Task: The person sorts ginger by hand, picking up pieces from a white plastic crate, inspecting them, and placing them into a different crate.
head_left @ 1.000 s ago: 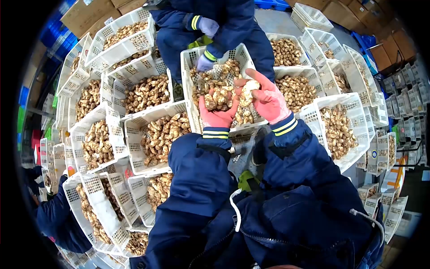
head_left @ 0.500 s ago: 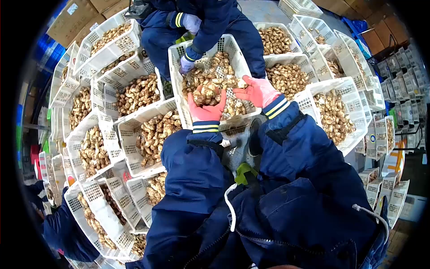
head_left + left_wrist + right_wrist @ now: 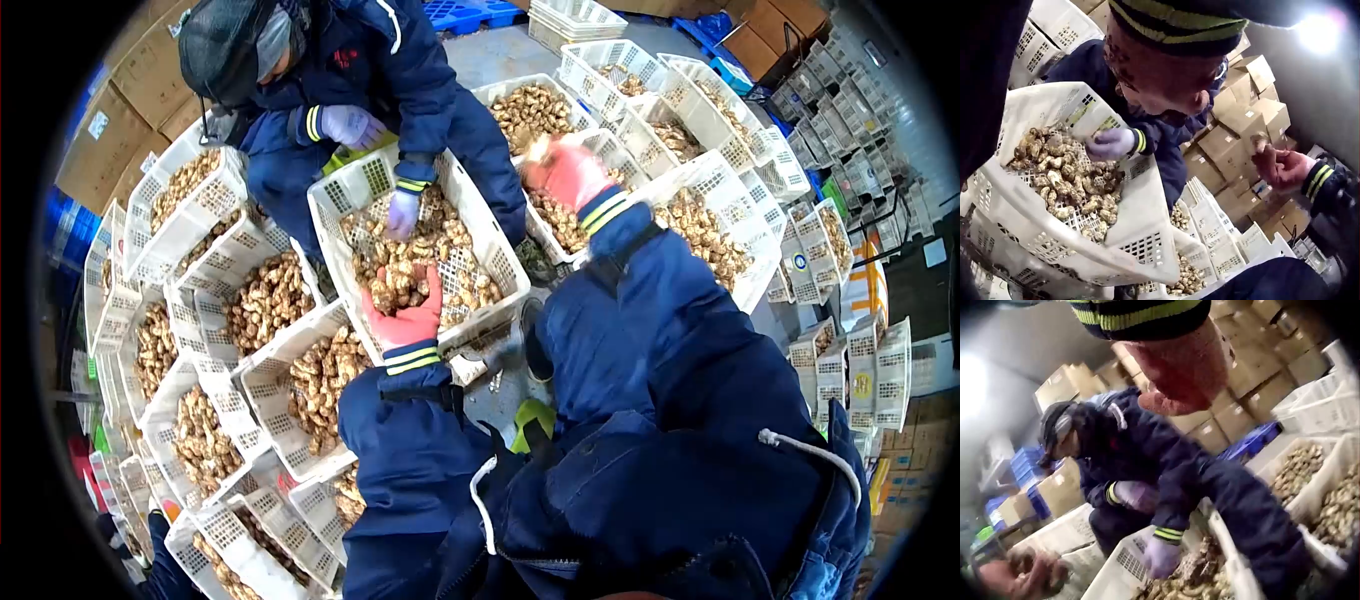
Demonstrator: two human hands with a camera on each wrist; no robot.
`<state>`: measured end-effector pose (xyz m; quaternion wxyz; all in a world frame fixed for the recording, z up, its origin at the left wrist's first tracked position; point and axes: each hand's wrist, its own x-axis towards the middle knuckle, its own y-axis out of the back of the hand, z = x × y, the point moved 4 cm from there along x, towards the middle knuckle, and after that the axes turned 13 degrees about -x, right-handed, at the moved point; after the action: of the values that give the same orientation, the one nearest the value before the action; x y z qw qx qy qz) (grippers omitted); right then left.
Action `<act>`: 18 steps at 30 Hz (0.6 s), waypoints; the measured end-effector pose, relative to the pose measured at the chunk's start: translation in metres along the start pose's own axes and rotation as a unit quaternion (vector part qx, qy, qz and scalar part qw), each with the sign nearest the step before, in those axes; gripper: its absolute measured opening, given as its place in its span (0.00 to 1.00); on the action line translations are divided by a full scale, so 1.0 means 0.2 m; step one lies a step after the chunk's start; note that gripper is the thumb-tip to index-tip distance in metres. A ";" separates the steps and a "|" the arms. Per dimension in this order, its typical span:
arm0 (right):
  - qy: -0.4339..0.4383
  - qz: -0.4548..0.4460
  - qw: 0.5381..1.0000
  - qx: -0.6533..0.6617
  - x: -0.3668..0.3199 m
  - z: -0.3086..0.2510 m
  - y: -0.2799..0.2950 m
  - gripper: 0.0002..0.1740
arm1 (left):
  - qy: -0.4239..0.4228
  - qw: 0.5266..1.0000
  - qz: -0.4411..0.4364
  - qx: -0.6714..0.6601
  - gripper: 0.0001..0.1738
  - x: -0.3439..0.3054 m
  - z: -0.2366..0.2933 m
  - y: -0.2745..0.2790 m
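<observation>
Over the near end of the middle crate (image 3: 322, 215), my left hand (image 3: 405, 322), in a pink glove, cups several knobbly brown-and-cream pieces (image 3: 400, 288) that look like roots or mushrooms. More such pieces lie loosely on the crate's slotted floor. My right hand (image 3: 572, 178), also pink-gloved, is raised to the right, over neighbouring crates. In the left wrist view its fingertips pinch one small knobbly piece (image 3: 1260, 141); in the head view that piece is blurred and bright. Across from me, another person's purple-gloved hand (image 3: 403, 213) reaches into the same middle crate.
White slatted crates with similar pieces crowd both sides, such as one at the left (image 3: 255, 385) and one at the right (image 3: 765, 235). The other person (image 3: 420, 75) sits behind the middle crate. Cardboard boxes (image 3: 125, 90) stand behind, and grey floor (image 3: 490, 395) shows before me.
My right hand has moved away from the middle crate to the right, now with a piece in its fingertips. The left hand keeps its pieces. The head view has turned rightward, shifting the crates left.
</observation>
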<state>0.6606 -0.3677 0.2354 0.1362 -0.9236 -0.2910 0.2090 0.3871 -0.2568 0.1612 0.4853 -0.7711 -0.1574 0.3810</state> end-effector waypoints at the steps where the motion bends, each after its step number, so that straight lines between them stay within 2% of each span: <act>1: 0.068 -0.051 0.981 0.176 0.21 -0.16 0.13 0.18 | 0.010 1.000 -0.007 -0.006 0.23 0.00 0.00 0.00; 2: 0.110 0.028 0.980 0.162 0.15 -0.37 0.15 0.22 | 0.021 1.000 -0.012 -0.009 0.22 0.00 0.01 0.00; 3: 0.179 0.107 0.956 0.207 0.29 -0.45 0.28 0.28 | 0.022 1.000 -0.016 -0.007 0.22 0.01 0.01 0.02; 4: 0.121 0.109 0.958 0.237 0.24 -0.46 0.26 0.31 | 0.020 1.000 -0.003 -0.013 0.22 0.01 0.01 0.01; 6: 0.042 0.097 0.993 0.051 0.32 -0.38 0.25 0.31 | 0.009 1.000 -0.006 -0.009 0.22 0.02 0.00 0.00; 8: 0.030 -0.017 0.999 -0.029 0.25 -0.29 0.17 0.27 | 0.005 1.000 0.020 -0.002 0.22 -0.01 -0.01 -0.01; 10: 0.010 -0.069 0.992 -0.105 0.17 -0.18 0.06 0.23 | 0.019 1.000 -0.013 -0.003 0.21 -0.01 -0.03 -0.02; 11: 0.012 -0.125 0.985 -0.120 0.13 -0.12 0.01 0.20 | 0.030 0.998 -0.048 0.013 0.22 -0.03 -0.04 -0.05; 13: 0.014 -0.152 0.960 -0.233 -0.01 -0.04 -0.10 0.22 | 0.035 0.998 -0.056 0.012 0.23 -0.02 -0.05 -0.07; 14: 0.026 -0.165 0.942 -0.290 -0.09 -0.01 -0.20 0.22 | 0.055 0.994 -0.095 0.028 0.24 -0.04 -0.05 -0.08; 16: 0.050 -0.242 0.919 -0.308 -0.23 0.08 -0.32 0.22 | 0.050 0.996 -0.075 0.001 0.22 -0.08 -0.08 -0.13; 18: 0.087 -0.242 0.895 -0.364 -0.37 0.17 -0.43 0.20 | 0.067 0.993 -0.102 -0.001 0.22 -0.07 -0.07 -0.11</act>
<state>0.5481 -0.3392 0.2597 -0.1382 -0.8240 -0.5485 -0.0319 0.3902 -0.2632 0.1897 0.5301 -0.7753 -0.2026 0.2772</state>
